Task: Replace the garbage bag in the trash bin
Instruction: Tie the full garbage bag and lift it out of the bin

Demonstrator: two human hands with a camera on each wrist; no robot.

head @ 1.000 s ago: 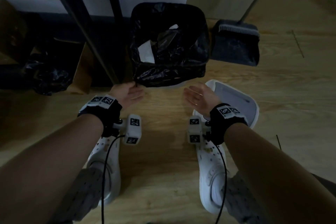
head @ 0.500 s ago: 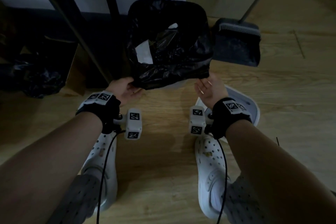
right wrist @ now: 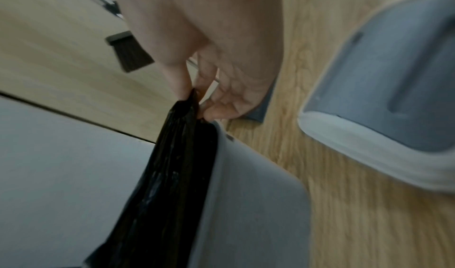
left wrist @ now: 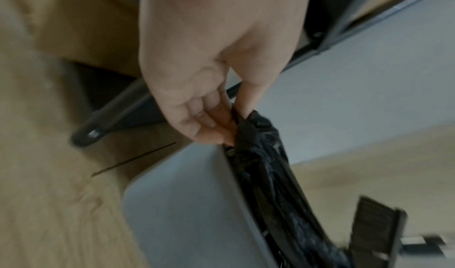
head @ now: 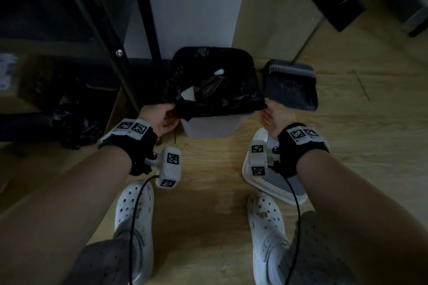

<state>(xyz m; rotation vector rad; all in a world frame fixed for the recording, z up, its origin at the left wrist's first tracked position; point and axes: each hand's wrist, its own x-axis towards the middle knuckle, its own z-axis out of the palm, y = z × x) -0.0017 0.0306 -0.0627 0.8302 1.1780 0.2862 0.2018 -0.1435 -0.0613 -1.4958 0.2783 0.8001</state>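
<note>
Head view: grey trash bin [head: 209, 126] stands on the wood floor [head: 208, 192] against a white wall panel, lined with a black garbage bag [head: 231, 97] holding white paper scraps and crumpled black plastic. Left hand [head: 159, 115] pinches the bag's near-left corner, right hand [head: 269, 115] pinches the near-right corner, both at the bin's near rim. Bin lid [head: 254, 183] lies on the floor just behind the right wrist; dark dustpan [head: 291, 90] sits just right of the bin; black metal frame [head: 111, 37] to the left, with another crumpled black bag [head: 76, 127] under it. White clogs [head: 136, 227] below. Left wrist view: left hand [left wrist: 211, 73] has thumb and fingers [left wrist: 216, 122] curled tight on bunched bag edge [left wrist: 258, 145], right at the bin's corner [left wrist: 187, 204]. Right wrist view: right hand [right wrist: 216, 58] pinches the bag edge [right wrist: 182, 136] between thumb and fingertips [right wrist: 216, 112], above the bin rim [right wrist: 246, 174]; lid [right wrist: 389, 97] on the floor nearby, blurred.
</note>
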